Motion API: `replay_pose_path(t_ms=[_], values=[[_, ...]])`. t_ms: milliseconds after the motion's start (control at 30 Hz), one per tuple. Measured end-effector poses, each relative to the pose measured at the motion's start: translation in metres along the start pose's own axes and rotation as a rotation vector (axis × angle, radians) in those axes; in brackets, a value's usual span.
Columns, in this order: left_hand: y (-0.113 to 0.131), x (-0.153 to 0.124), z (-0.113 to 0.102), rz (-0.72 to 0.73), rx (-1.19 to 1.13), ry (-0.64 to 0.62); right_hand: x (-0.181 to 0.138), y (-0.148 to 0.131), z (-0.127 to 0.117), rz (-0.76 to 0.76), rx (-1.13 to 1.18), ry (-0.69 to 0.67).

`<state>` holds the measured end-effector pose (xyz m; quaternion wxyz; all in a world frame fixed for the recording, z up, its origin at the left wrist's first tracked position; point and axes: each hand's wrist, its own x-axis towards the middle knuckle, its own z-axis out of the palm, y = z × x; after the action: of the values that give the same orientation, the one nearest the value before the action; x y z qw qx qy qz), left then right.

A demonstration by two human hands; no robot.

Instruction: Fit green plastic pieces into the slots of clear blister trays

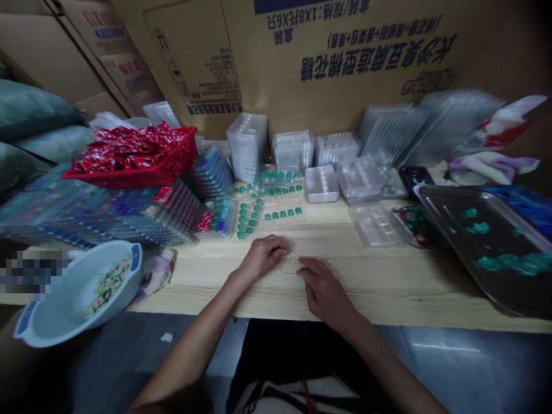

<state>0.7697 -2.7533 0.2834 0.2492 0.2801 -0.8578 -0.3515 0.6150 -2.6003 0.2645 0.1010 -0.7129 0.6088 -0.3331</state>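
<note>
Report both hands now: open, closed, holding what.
Left hand: curled, fingertips at a clear plastic blister tray; whether it grips cannot be told.
Right hand: open, fingertips resting on that tray, not clearly holding it.

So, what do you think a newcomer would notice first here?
Probably the red basket of red-and-white packets at the back left of the wooden bench, then the metal tray with bright green pieces at right. Behind, stacks of clear plastic trays stand against a big cardboard carton with blue print.

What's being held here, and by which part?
Seemingly a clear plastic blister tray, at its edges, between the left hand and right hand; the grip cannot be told.
</note>
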Motion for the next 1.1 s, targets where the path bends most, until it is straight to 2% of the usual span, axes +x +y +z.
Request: replay_pose_path(t_ms=[100, 200, 400, 600, 767, 833, 900, 967, 1033, 1100], values=[[0.000, 0.005, 0.005, 0.119, 0.003, -0.128, 0.001, 0.002, -0.002, -0.010, 0.016, -0.003], [0.001, 0.007, 0.004, 0.142, 0.000, -0.196, 0.001, 0.004, -0.002, -0.010, 0.014, -0.005], [0.001, 0.000, 0.002, 0.063, -0.064, -0.078, 0.000, 0.003, -0.001, 0.004, 0.032, -0.002], [-0.008, -0.003, 0.009, 0.128, -0.013, -0.103, 0.001, 0.003, 0.000, 0.023, 0.049, -0.025], [-0.012, -0.006, 0.007, 0.226, 0.142, -0.134, 0.005, -0.003, -0.001, 0.060, 0.025, -0.030], [-0.015, -0.008, 0.007, 0.282, 0.217, -0.085, 0.007, -0.005, -0.006, 0.066, 0.009, -0.061], [-0.020, -0.009, 0.010, 0.305, 0.271, -0.009, 0.009, -0.005, -0.014, 0.073, 0.016, -0.056], [-0.022, -0.010, 0.014, 0.307, 0.302, 0.073, 0.009, -0.004, -0.030, 0.095, 0.042, 0.033], [-0.022, -0.011, 0.019, 0.305, 0.343, 0.135, 0.007, -0.001, -0.057, 0.122, 0.054, 0.174], [-0.022, -0.010, 0.023, 0.301, 0.394, 0.174, 0.002, 0.011, -0.096, 0.164, 0.004, 0.300]])
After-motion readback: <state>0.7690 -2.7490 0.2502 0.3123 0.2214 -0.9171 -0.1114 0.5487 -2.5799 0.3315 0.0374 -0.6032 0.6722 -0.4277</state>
